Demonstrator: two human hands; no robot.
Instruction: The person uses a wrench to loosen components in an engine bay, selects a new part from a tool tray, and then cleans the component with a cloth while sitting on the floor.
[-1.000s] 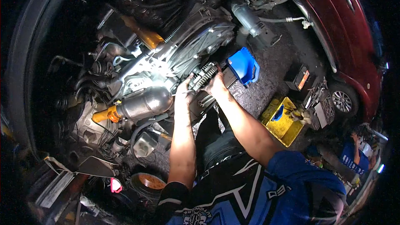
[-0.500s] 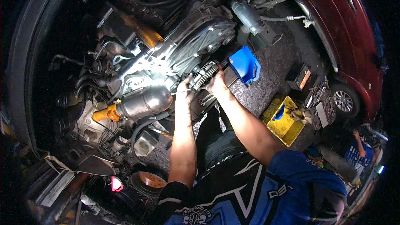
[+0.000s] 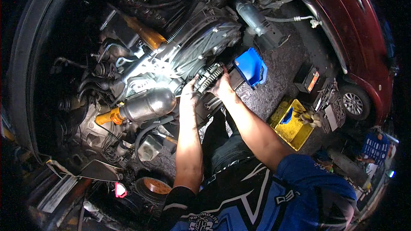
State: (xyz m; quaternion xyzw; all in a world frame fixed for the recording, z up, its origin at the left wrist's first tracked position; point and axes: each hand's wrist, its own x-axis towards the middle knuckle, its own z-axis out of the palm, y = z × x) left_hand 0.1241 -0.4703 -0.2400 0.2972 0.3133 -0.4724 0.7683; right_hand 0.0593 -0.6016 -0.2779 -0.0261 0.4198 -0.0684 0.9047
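Note:
Both my hands hold a dark metal gear assembly (image 3: 209, 78) with rows of teeth, tilted in front of the engine. My left hand (image 3: 190, 93) is closed on its left end, the thumb along the upper side. My right hand (image 3: 223, 86) grips its right end, fingers partly hidden behind it. Just beyond the gears is a large round metal housing (image 3: 204, 54), lit brightly at its left side. A rounded metal canister (image 3: 150, 103) lies left of my left hand. To the right of my right hand sits a blue plastic container (image 3: 251, 67).
An amber tube-like part (image 3: 147, 36) lies across the engine bay. A yellow tray (image 3: 295, 134) stands on the floor at right, beside scattered tools (image 3: 329, 98) and a black battery (image 3: 307, 79). Beyond is a red car (image 3: 359, 30). Another person (image 3: 375, 145) is at far right.
My hands and the gear assembly stay nearly still. At far right, the other person has shifted upward in the picture, and the raised arm no longer shows.

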